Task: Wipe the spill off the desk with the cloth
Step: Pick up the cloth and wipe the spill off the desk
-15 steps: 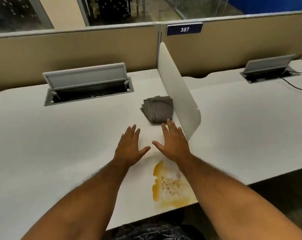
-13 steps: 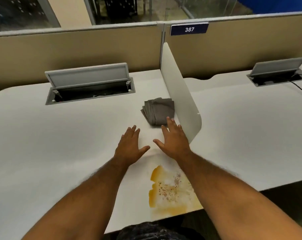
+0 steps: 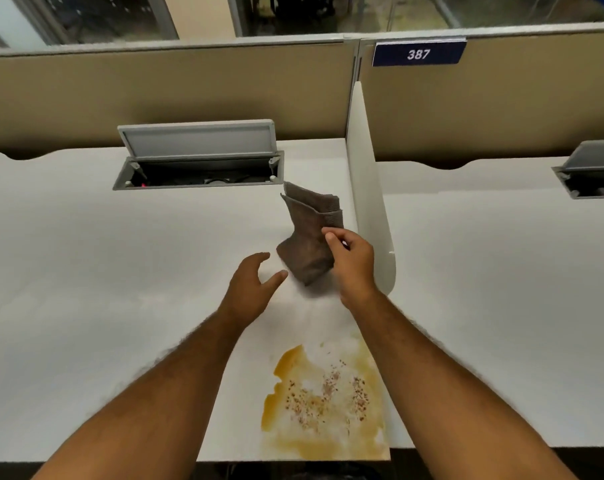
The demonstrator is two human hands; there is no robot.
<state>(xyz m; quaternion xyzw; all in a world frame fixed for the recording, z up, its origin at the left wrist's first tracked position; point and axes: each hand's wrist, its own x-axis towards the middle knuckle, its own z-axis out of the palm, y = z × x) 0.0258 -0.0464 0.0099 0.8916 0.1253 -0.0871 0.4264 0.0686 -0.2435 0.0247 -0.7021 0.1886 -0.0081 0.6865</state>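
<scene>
A folded grey-brown cloth [image 3: 309, 233] is lifted off the white desk [image 3: 120, 271], pinched at its right edge by my right hand [image 3: 350, 263]. It hangs tilted above the desk, just left of the divider. My left hand [image 3: 253, 289] hovers to the left of the cloth, fingers apart, holding nothing. An orange-yellow spill [image 3: 323, 407] with reddish specks lies at the desk's near edge, between my forearms and partly under my right forearm.
A white divider panel [image 3: 366, 188] stands upright right of the cloth. An open grey cable box [image 3: 198, 161] is set into the desk behind my hands; another [image 3: 594, 171] sits on the neighbouring desk. A beige partition wall with a "387" sign [image 3: 418, 54] runs along the back.
My right hand reached forward, took hold of the cloth and raised it off the desk. My left hand lifted slightly and curled its fingers. The camera view shifted left.
</scene>
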